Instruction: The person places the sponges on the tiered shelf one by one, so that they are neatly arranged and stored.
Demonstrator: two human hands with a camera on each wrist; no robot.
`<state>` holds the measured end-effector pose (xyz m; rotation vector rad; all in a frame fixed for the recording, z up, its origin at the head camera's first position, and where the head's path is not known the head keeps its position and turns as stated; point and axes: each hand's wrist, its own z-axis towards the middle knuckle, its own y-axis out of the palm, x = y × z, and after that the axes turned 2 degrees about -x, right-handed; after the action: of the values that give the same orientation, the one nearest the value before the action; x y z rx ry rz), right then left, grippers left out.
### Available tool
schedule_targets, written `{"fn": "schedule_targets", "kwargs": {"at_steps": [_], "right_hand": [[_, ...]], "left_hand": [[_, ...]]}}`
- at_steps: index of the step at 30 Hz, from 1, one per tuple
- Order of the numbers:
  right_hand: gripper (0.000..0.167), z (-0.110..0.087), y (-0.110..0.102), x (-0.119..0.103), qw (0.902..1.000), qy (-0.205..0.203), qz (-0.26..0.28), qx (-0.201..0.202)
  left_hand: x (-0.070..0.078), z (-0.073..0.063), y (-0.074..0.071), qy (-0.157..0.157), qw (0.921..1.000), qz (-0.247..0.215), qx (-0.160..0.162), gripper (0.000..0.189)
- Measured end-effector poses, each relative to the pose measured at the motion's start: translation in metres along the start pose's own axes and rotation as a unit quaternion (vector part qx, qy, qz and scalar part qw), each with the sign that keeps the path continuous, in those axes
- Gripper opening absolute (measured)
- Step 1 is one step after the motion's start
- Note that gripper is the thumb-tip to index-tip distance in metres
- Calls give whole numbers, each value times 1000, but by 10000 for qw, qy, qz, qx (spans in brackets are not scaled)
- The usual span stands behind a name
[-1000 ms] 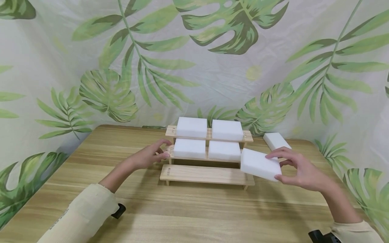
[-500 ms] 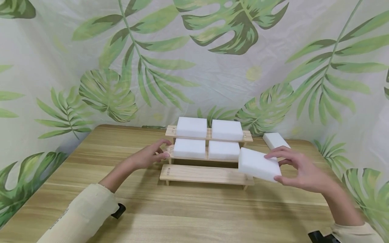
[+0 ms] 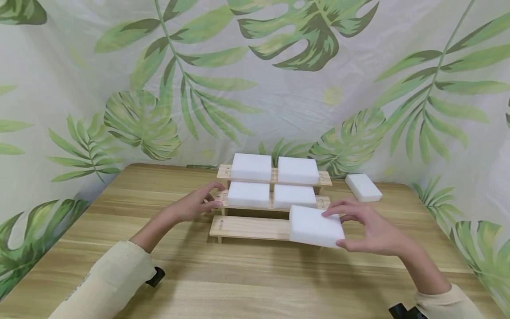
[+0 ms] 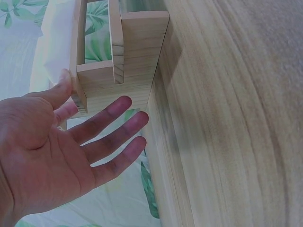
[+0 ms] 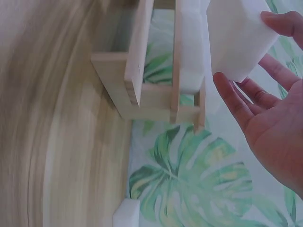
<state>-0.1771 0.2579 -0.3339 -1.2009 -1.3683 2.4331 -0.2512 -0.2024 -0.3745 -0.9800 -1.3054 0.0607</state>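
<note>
A white sponge block (image 3: 316, 226) is pinched at its right end between the thumb and fingers of my right hand (image 3: 374, 228). It hangs over the right part of the lowest tier of a three-tier wooden rack (image 3: 249, 227); in the right wrist view the held sponge (image 5: 239, 40) stands apart from the boards. My left hand (image 3: 195, 204) grips the left end of the middle tier between thumb and index finger. The other fingers of that hand (image 4: 52, 151) are spread beneath, touching nothing. Two sponges (image 3: 251, 166) sit on the top tier, two more (image 3: 294, 196) on the middle one.
Another white sponge (image 3: 363, 187) lies on the wooden table (image 3: 255, 283) behind and right of the rack. A leaf-printed cloth (image 3: 279, 88) hangs behind the table. Dark devices (image 3: 156, 277) are worn at both wrists.
My right hand has moved left with its sponge, from beside the rack to over the lowest tier, uncovering the loose sponge behind. The left hand has stayed put.
</note>
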Motion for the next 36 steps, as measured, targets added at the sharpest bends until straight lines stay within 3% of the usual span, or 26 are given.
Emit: {"fn": "schedule_targets", "kwargs": {"at_steps": [12,23,36], "right_hand": [[47,26,30,-2,9991,-369,150,-170],[43,47,60,-8,9992,-246,310,-113],[43,66,87,-16,9999,28,-104,-121]], "left_hand": [[-1,0,0,37,10000,-4,17,47],[-2,1,0,54,10000,12,16,46],[-2,1,0,26,10000,65,11,46]]}}
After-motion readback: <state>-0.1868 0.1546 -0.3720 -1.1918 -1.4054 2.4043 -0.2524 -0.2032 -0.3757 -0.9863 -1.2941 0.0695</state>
